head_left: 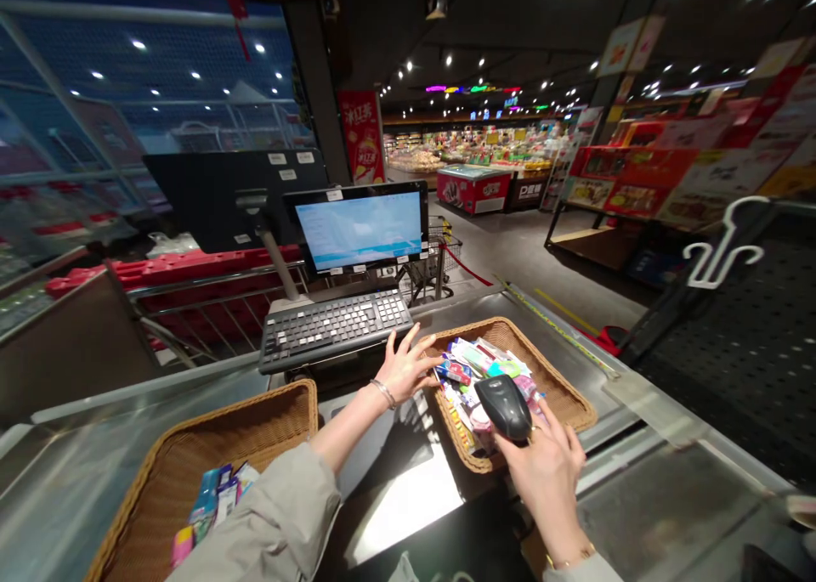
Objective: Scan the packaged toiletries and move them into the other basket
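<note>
My right hand (549,467) is closed round a dark handheld barcode scanner (503,405), held over the near edge of a wicker basket (561,387) full of small colourful packets (481,365). My left hand (405,368) reaches to that basket's left rim, fingers spread, its fingertips touching the packets there. A bracelet sits on that wrist. A second wicker basket (184,454) at the lower left holds a few packets (213,497).
A black keyboard (335,325) and a lit till screen (362,228) stand just behind my left hand on the steel checkout counter (643,497). A second dark monitor (223,195) faces away. Red shopping baskets, metal rails and shop shelves lie beyond.
</note>
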Action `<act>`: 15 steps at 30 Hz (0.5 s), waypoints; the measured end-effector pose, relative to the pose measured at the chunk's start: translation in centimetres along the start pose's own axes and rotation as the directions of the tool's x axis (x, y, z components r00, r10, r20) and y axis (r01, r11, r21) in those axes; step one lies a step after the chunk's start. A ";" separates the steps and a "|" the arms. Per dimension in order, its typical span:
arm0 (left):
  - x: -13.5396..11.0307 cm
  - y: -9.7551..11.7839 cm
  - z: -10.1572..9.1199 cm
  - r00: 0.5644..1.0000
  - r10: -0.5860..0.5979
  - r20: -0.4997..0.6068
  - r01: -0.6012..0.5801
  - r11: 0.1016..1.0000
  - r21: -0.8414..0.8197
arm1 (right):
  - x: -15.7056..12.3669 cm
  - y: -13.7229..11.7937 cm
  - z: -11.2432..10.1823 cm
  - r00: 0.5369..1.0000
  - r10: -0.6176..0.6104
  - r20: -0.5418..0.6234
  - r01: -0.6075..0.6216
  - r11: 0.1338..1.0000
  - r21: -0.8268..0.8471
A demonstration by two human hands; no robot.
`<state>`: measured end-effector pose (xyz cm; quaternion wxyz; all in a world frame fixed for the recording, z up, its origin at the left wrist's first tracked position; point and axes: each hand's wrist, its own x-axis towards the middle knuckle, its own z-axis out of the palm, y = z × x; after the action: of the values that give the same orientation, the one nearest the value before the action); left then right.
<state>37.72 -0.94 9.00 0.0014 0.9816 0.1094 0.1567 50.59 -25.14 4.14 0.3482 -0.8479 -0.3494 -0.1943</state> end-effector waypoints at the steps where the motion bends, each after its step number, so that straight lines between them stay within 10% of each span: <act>1: -0.6 -0.2 -0.2 1.000 -0.019 0.004 0.019 1.000 0.002 | 0.0 -0.3 0.3 1.000 -0.010 0.005 0.010 1.000 0.011; 15: -11.2 -4.0 -3.0 0.957 -0.287 -0.045 0.290 0.954 0.074 | -0.7 -6.9 2.9 0.957 -0.271 0.099 0.253 0.953 0.164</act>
<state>25.53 0.47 8.23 -0.0169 0.9515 0.2578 0.1670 45.31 -19.81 4.92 0.3604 -0.7755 -0.4930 -0.1605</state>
